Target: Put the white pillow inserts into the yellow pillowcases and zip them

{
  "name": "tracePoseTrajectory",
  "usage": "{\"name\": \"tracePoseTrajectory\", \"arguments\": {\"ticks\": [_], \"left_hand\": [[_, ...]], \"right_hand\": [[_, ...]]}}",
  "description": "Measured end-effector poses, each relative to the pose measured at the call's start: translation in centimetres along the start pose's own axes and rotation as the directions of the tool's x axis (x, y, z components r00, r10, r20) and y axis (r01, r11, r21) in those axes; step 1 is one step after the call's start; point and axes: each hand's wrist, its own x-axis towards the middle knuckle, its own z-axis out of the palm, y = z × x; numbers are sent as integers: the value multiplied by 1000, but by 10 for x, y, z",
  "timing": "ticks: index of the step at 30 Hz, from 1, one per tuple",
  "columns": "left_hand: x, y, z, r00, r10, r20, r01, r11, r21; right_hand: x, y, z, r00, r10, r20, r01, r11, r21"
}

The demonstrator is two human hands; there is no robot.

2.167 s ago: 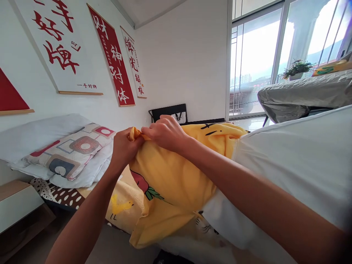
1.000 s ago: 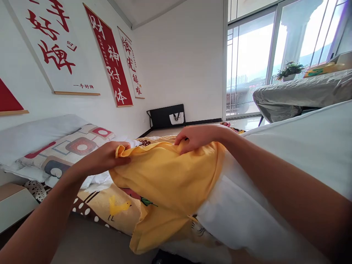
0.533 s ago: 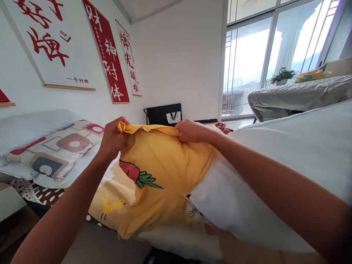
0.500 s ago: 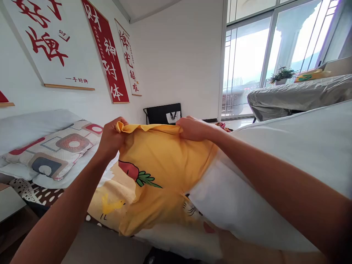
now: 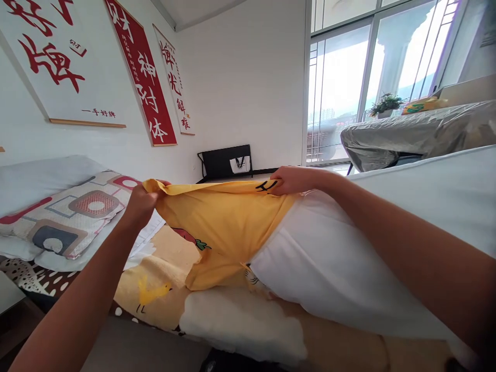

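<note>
Head view, and I'm right on the fingers: the left hand [image 5: 143, 200] is closed around a corner of the yellow cloth [image 5: 228, 212], the right hand [image 5: 296, 179] pinching the same top edge, cloth stretched nearly straight between them. It's held up over the bed [image 5: 166, 248], lower folds draping down. Soft, thin and light, I'd judge, hardly slippery, so that edge looks the place to grip; the white quilt [image 5: 318, 258] against it looks bulkier and could drag. Awkward bits now: fingertips mostly buried, the carrot print [image 5: 186, 235] half lost in a fold, and whether the quilt runs inside the cloth, I can't tell. Some black thing [image 5: 232, 363] at the bottom is cut off, unreadable.
</note>
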Motion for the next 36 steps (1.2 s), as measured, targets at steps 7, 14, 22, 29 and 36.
{"name": "tracePoseTrajectory", "arguments": {"ticks": [7,14,22,29,36], "left_hand": [[-29,40,10,839,543,38,-432,622,653],[-34,68,53,744,447,496,-666,441,602],[-22,51,59,832,185,523,-492,681,542],[-27,58,53,787,102,609,-438,788,434],[-30,60,38,616,160,771,-611,715,339]], "right_hand": [[-5,-4,-4,952,50,-300,-51,999,6],[-28,-27,-20,880,-27,-473,-119,953,-277],[-24,-18,-13,915,19,-403,-103,977,-188],[-23,-64,-15,952,-64,-298,-9,971,-237],[-18,-94,4,964,-138,-227,34,911,-410]]}}
